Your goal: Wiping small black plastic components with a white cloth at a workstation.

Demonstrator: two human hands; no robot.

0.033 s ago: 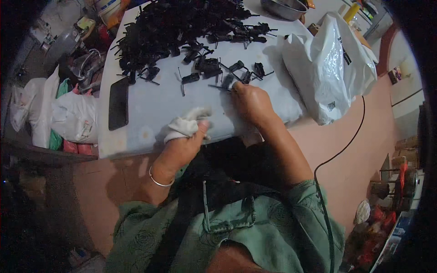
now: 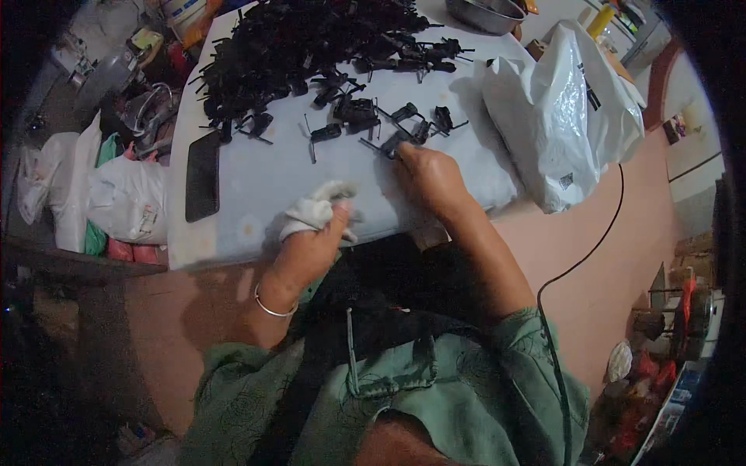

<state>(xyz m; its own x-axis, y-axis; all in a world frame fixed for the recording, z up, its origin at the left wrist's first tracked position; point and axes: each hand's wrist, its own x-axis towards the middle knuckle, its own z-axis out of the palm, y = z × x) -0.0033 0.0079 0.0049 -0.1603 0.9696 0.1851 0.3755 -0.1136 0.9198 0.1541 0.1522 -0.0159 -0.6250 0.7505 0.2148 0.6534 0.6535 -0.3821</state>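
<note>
My left hand (image 2: 312, 247), a bangle on its wrist, is closed around a crumpled white cloth (image 2: 311, 211) above the near edge of the table. To the right, my right hand (image 2: 434, 177) pinches a small black plastic part (image 2: 391, 145) with a thin arm sticking out; my fingers hide some of it. Beside and beyond it lie several similar black parts, among them one with an upright pin (image 2: 325, 133) to the left and another (image 2: 443, 118) to the right. A big heap of these parts (image 2: 287, 54) covers the far side of the table.
A black phone-like slab (image 2: 203, 179) lies at the left of the white tabletop (image 2: 264, 182). A white plastic bag (image 2: 556, 116) stands at the right, with a metal bowl (image 2: 488, 14) behind it. Filled bags (image 2: 128, 198) sit left of the table. A black cable (image 2: 583, 260) hangs at the right.
My right hand and the black part in it have shifted slightly, and the part's thin arm shows more sharply. The cloth in my left hand has moved a little.
</note>
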